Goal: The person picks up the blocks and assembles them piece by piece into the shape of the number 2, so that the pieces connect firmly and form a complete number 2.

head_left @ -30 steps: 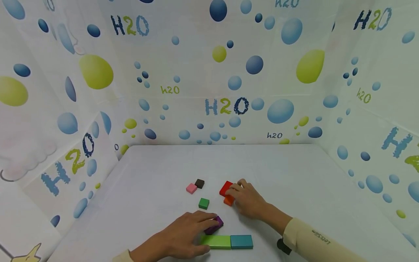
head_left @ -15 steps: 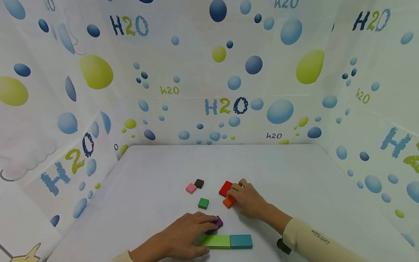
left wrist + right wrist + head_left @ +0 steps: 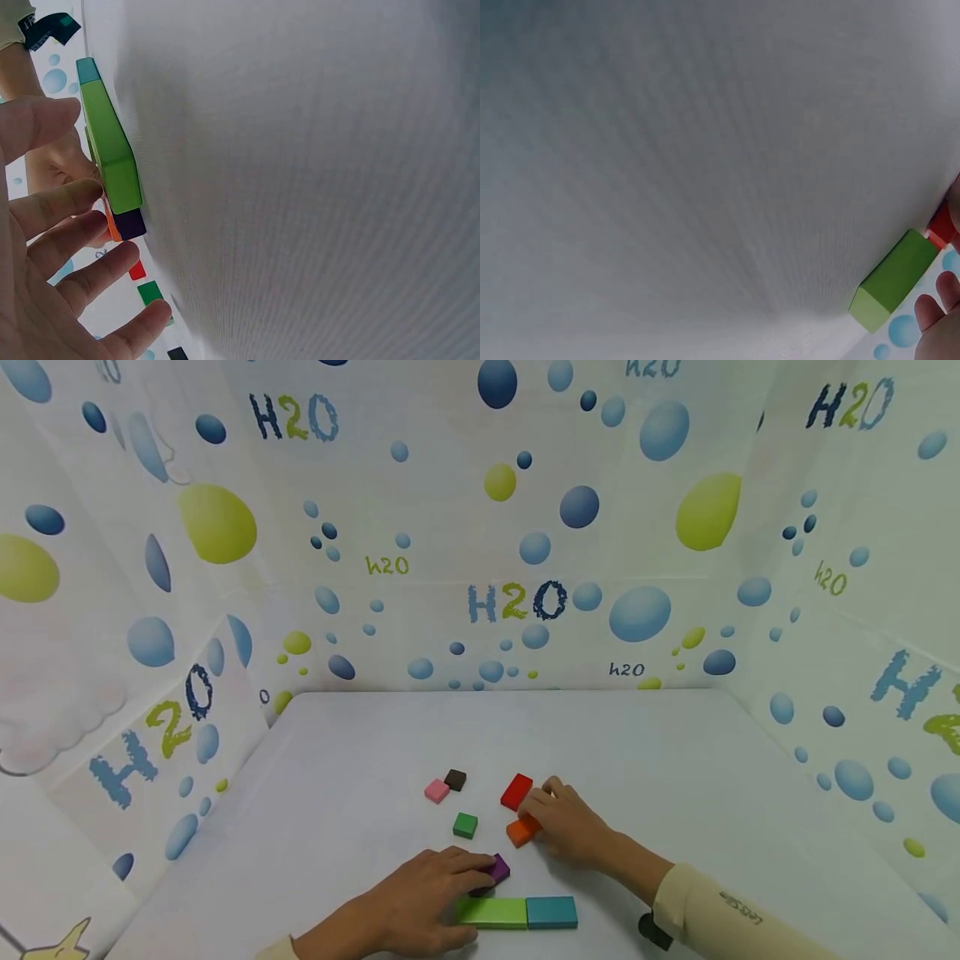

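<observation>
My left hand (image 3: 423, 893) rests on the purple block (image 3: 498, 869) with its fingertips, fingers fairly straight. Beside its thumb lies a lime-green block (image 3: 498, 913), end to end with a teal block (image 3: 552, 912). In the left wrist view its fingers (image 3: 109, 274) are spread near the lime-green and purple blocks. My right hand (image 3: 570, 827) has curled fingers on the orange block (image 3: 521, 832), which it seems to grip; the far side of this hold is hidden. Just behind lies a red block (image 3: 516, 792). In the right wrist view fingertips (image 3: 930, 309) show near a green block (image 3: 896, 277).
A pink cube (image 3: 437, 791) and a black cube (image 3: 455, 779) touch each other farther back on the white table (image 3: 360, 735). A dark green block (image 3: 465, 825) sits between them and the left hand. Patterned sheets (image 3: 442, 510) enclose the table at the back and sides.
The orange block has slid a little toward the person with my right hand, turning slightly and parting from the red block. My left hand stays nearly still on the purple block.
</observation>
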A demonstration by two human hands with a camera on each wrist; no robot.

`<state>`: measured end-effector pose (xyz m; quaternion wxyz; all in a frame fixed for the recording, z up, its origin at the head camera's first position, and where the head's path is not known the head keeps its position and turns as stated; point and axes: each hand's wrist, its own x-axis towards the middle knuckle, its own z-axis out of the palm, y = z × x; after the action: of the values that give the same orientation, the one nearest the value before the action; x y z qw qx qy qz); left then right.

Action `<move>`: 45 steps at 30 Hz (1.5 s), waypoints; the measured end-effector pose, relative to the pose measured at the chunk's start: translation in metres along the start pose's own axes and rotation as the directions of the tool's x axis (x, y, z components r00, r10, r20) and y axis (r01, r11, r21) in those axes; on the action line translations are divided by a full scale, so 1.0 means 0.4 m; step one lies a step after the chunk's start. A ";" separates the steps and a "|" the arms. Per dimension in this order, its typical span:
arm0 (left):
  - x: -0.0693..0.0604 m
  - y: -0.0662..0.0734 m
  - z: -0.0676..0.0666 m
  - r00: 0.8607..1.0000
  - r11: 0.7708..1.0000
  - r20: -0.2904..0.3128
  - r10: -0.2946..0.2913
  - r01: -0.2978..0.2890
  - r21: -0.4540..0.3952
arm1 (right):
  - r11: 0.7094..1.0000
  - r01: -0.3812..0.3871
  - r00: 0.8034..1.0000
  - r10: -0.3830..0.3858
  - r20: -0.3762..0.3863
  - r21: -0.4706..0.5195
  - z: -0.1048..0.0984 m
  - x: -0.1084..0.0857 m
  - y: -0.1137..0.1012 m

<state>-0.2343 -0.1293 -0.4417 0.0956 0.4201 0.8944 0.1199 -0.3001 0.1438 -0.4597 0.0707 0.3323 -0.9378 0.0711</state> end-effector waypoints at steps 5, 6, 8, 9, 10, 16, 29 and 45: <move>-0.004 0.004 -0.003 1.000 1.000 -0.008 -0.005 0.005 0.003 | 0.999 0.030 1.000 -0.030 0.008 0.032 -0.004 -0.005 -0.007; -0.005 0.005 -0.003 1.000 1.000 -0.009 -0.008 0.008 0.004 | 0.999 0.033 0.999 -0.034 0.010 0.042 -0.005 -0.006 -0.009; -0.005 0.006 -0.003 1.000 1.000 -0.011 -0.013 0.013 0.006 | 0.997 0.041 0.999 -0.042 0.012 0.059 -0.006 -0.008 -0.011; -0.006 0.006 -0.003 1.000 1.000 -0.013 -0.015 0.015 0.010 | 0.997 0.044 0.999 -0.045 0.011 0.068 -0.006 -0.009 -0.011; -0.006 0.006 -0.003 1.000 1.000 -0.014 -0.016 0.016 0.013 | 0.996 0.048 0.999 -0.049 0.010 0.075 -0.006 -0.010 -0.012; -0.007 0.001 -0.001 0.999 0.999 -0.022 -0.024 0.024 0.026 | 0.994 0.071 0.997 -0.071 0.003 0.082 -0.005 -0.019 -0.018; -0.005 -0.001 0.001 0.999 1.000 -0.030 -0.011 0.012 0.023 | 0.988 0.122 0.992 -0.123 0.002 0.096 -0.008 -0.026 -0.030; 0.001 -0.001 0.002 0.999 1.000 -0.049 0.013 -0.012 0.026 | 0.987 0.124 0.992 -0.126 0.016 0.107 0.002 -0.026 -0.030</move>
<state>-0.2345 -0.1292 -0.4427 0.0676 0.4237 0.8954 0.1192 -0.2844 0.1406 -0.4613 0.0469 0.3945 -0.9108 0.1123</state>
